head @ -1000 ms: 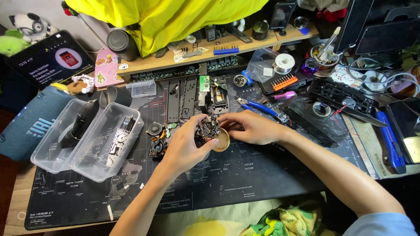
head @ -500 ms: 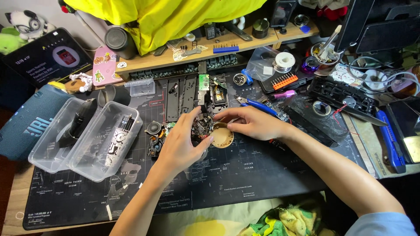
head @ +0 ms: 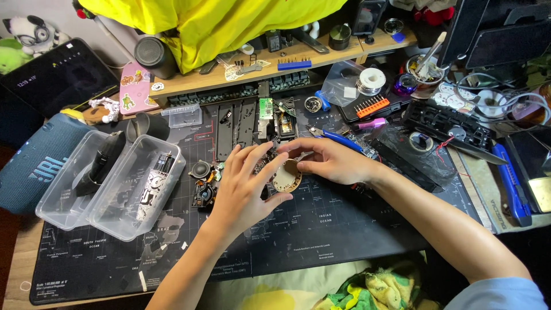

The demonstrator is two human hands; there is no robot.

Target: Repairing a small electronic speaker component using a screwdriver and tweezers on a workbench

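Both of my hands meet over the middle of a dark desk mat (head: pixel 321 229). My left hand (head: pixel 244 183) has its fingers spread, and its thumb presses the lower edge of a small round tan disc (head: pixel 287 177) on a dark electronic part. My right hand (head: pixel 330 161) grips the same part from the right, fingers curled over its top. Most of the part under the disc is hidden by my fingers.
Two clear plastic tubs (head: pixel 138 189) with dark parts stand at the left, beside a blue speaker (head: pixel 34 166). Small black components (head: pixel 202 183) lie left of my hands. Blue-handled pliers (head: pixel 338 139), a black tray (head: pixel 447 126), solder spool (head: pixel 372 80) and a wooden shelf (head: pixel 201 77) crowd the back.
My left hand's fingers have opened and spread more. The round disc has shifted slightly toward the right between my hands. The view has drifted a little.
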